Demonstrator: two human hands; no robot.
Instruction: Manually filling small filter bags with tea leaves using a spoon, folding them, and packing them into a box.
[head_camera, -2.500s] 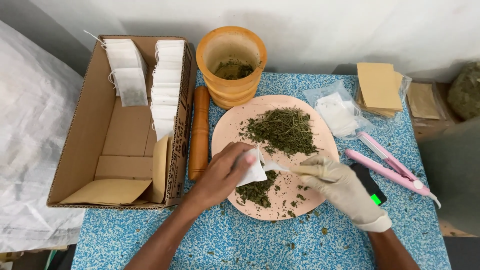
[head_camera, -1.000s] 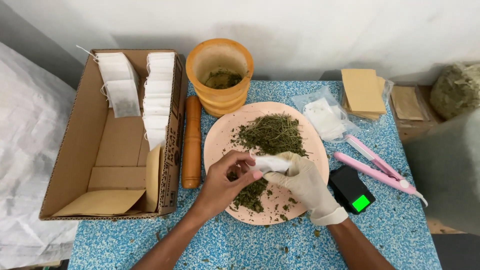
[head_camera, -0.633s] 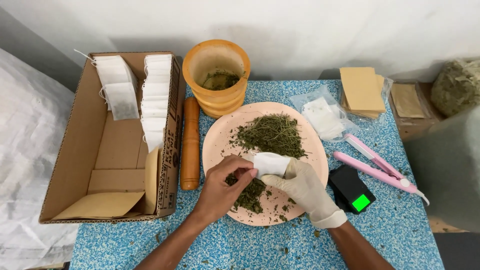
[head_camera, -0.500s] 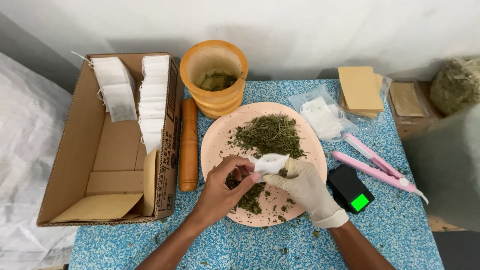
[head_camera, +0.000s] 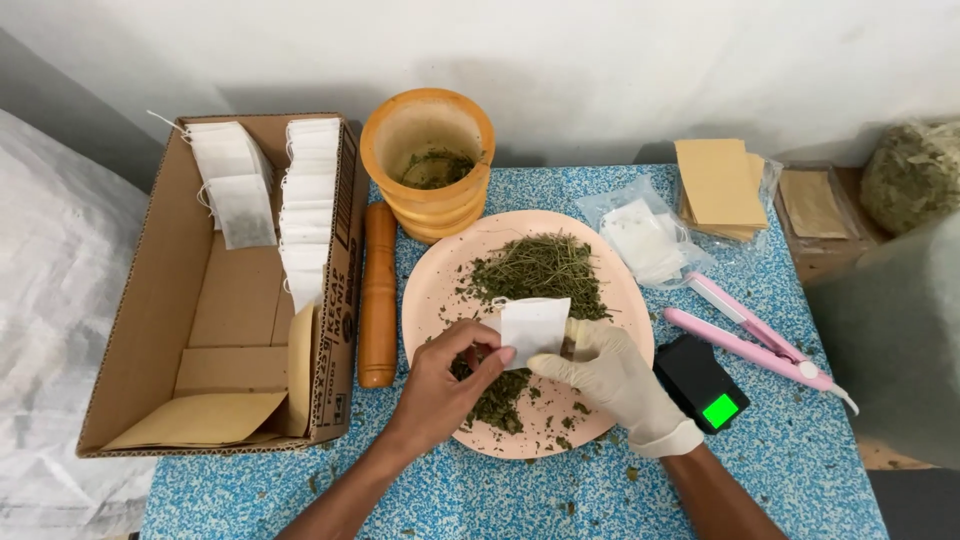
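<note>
Head view: bare left hand and gloved right hand both pinch a white sachet.

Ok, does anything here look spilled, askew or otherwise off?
Only small things. Bits of dried herb lie scattered off the pink plate onto the blue table. The right hand wears a glove, the left hand is bare; both hold a white paper bag. Nothing looks damaged.
</note>
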